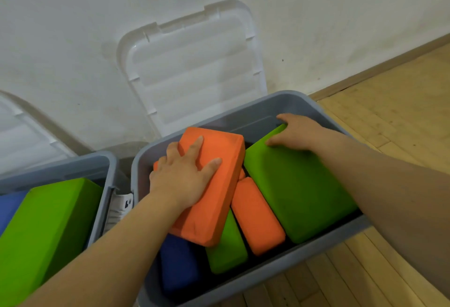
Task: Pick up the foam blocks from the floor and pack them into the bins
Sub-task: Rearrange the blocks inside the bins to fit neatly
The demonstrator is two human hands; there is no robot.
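Two hands reach down into the right bin (267,277), both forearms bare. The left hand (185,180) lies on the top orange block (214,199), thumb and forefinger stretched flat across its upper face and the other fingers bent over its left edge, so it holds that block, which sits tilted across the others. The right hand (298,133) grips the far corner of the big green block (299,192), thumb on the top face and fingers curled over the far edge, close to the back wall of the bin. In this bin I count two orange blocks in plain sight, the second orange block (258,216) lying between the greens, two green ones including a smaller green block (226,250), and one dark blue block (180,265). Slivers of orange beside the left hand are too hidden to count. The left bin (73,163) holds one green block (48,228) and one light blue block (9,206), both cut off by the frame. Two clear lids lean on the wall (73,38): the whole lid (194,68) behind the right bin, and a cut-off lid (24,131) at left. A small white part (124,205) between the bins is hard to make out. The wooden floor (389,111) shows at right.
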